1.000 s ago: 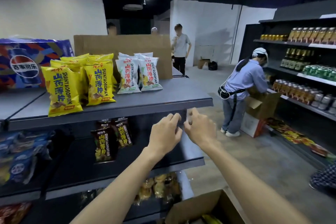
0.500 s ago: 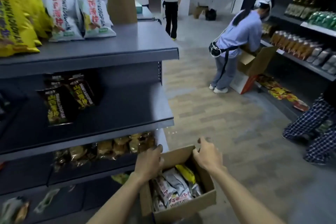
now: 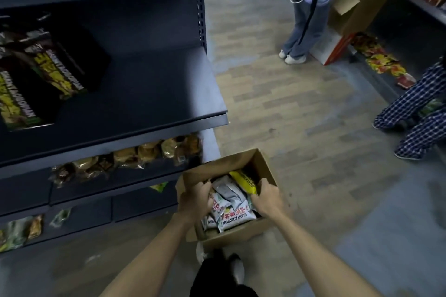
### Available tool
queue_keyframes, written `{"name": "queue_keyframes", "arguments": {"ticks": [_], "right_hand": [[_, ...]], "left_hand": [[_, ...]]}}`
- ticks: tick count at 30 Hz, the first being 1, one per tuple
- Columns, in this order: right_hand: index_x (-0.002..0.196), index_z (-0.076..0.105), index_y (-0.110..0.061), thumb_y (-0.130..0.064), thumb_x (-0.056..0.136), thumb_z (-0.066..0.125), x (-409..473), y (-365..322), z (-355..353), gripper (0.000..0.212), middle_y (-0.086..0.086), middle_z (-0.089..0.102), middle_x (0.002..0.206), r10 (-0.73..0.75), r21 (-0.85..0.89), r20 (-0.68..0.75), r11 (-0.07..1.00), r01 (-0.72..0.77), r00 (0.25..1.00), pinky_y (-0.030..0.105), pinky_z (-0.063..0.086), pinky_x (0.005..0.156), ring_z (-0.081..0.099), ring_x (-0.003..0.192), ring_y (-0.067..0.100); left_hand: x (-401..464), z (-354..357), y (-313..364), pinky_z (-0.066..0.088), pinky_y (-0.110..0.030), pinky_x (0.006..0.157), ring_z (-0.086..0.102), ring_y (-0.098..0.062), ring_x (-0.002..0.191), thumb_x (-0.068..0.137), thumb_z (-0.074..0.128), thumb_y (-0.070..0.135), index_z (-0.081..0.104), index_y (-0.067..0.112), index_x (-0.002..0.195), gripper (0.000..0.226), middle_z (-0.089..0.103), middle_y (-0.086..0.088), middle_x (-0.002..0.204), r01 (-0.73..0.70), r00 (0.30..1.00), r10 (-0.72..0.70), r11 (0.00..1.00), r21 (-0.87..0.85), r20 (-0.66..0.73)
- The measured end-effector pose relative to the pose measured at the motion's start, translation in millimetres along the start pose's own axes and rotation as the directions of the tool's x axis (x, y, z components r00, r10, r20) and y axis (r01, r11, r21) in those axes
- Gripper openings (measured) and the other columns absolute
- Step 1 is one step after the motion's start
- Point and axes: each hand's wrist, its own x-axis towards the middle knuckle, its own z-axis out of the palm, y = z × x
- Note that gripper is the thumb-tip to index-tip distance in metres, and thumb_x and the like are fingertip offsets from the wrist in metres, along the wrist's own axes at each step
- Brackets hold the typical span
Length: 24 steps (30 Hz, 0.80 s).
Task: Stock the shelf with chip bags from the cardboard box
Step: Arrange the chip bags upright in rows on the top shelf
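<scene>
Both hands dig into the cardboard box point(image 3: 231, 236) at six o'clock, gathering stock. The left hand point(image 3: 195, 200) curls its fingers over white bags point(image 3: 231, 214); the right hand point(image 3: 268, 198) grips the yellow bag point(image 3: 243, 181).

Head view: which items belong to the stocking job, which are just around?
Job:
- cardboard box on the floor
- white chip bags and yellow chip bag inside it
- left hand and right hand, both reaching into the box
- dark shelf

Around:
- black chip bags already on the shelf
- second cardboard box by the standing person
</scene>
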Motion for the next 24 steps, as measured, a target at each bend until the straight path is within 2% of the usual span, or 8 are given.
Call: {"name": "queue_keyframes", "arguments": {"ticks": [2,4,7,11,14,18,24], "right_hand": [[0.113,0.046,-0.012,-0.031,0.088,0.052,7.9,1.2,9.1,0.032,0.014,0.06,0.116,0.003,-0.027,0.03,1.0,-0.002,1.0,0.039,0.046,0.082,0.058,0.108,0.035],[0.116,0.045,-0.011,-0.029,0.09,0.051,15.2,2.9,19.1,0.033,0.014,0.057,0.118,0.0,-0.06,0.055,0.998,0.003,0.998,0.038,0.045,0.082,0.058,0.109,0.036],[0.118,0.046,-0.01,-0.029,0.089,0.053,24.4,5.8,31.9,0.035,0.015,0.056,0.118,0.019,-0.061,0.1,0.998,-0.013,0.995,0.038,0.045,0.084,0.057,0.109,0.037],[0.121,0.045,-0.01,-0.03,0.089,0.054,39.3,9.3,44.9,0.038,0.015,0.056,0.12,0.041,-0.061,0.196,0.998,-0.029,0.98,0.038,0.044,0.086,0.056,0.111,0.037],[0.13,0.045,-0.011,-0.03,0.091,0.053,52.9,15.0,53.6,0.044,0.016,0.055,0.126,0.064,-0.075,0.267,0.996,-0.045,0.961,0.038,0.044,0.091,0.055,0.116,0.037],[0.138,0.043,-0.01,-0.028,0.091,0.054,68.3,20.2,68.5,0.051,0.017,0.053,0.133,0.163,-0.051,0.332,0.987,-0.155,0.929,0.035,0.044,0.096,0.054,0.12,0.035],[0.12,0.058,-0.005,-0.032,0.091,0.06,83.0,9.5,107.2,0.04,0.017,0.057,0.13,0.273,0.069,0.4,0.943,-0.326,0.875,0.031,0.046,0.092,0.056,0.118,0.033]], "left_hand": [[7.0,13.5,-8.2,0.05,-0.034,0.064,0.059,-0.025,0.086,0.086,0.054,0.022,0.056,0.014,0.1,0.016,0.059,-0.006,0.096,-0.035,0.998,0.031,0.997,0.075,0.058],[13.0,30.0,-13.9,0.052,-0.034,0.066,0.061,-0.027,0.091,0.081,0.058,0.021,0.06,0.016,0.111,0.03,0.063,-0.006,0.104,-0.117,0.98,0.078,0.969,0.216,0.181],[14.5,47.9,-11.3,0.041,-0.029,0.069,0.057,-0.028,0.105,0.084,0.055,0.022,0.052,0.019,0.126,0.042,0.058,-0.006,0.118,-0.151,0.961,0.058,0.928,0.34,0.269],[20.8,68.2,-12.1,0.046,-0.033,0.079,0.052,-0.028,0.113,0.089,0.053,0.027,0.047,0.018,0.13,0.042,0.053,-0.007,0.126,-0.149,0.933,0.007,0.917,0.37,0.359],[27.3,81.4,-15.5,0.046,-0.036,0.085,0.049,-0.029,0.116,0.091,0.054,0.025,0.045,0.018,0.133,0.044,0.051,-0.009,0.131,-0.143,0.914,-0.025,0.914,0.38,0.405],[42.7,91.8,-16.9,0.045,-0.039,0.091,0.047,-0.029,0.118,0.089,0.058,0.018,0.043,0.018,0.135,0.049,0.05,-0.01,0.132,-0.103,0.903,-0.065,0.927,0.362,0.424],[59.2,112.7,-22.8,0.041,-0.039,0.095,0.043,-0.029,0.123,0.092,0.05,0.018,0.04,0.022,0.138,0.048,0.045,-0.01,0.138,-0.036,0.892,-0.111,0.949,0.313,0.439]]}}
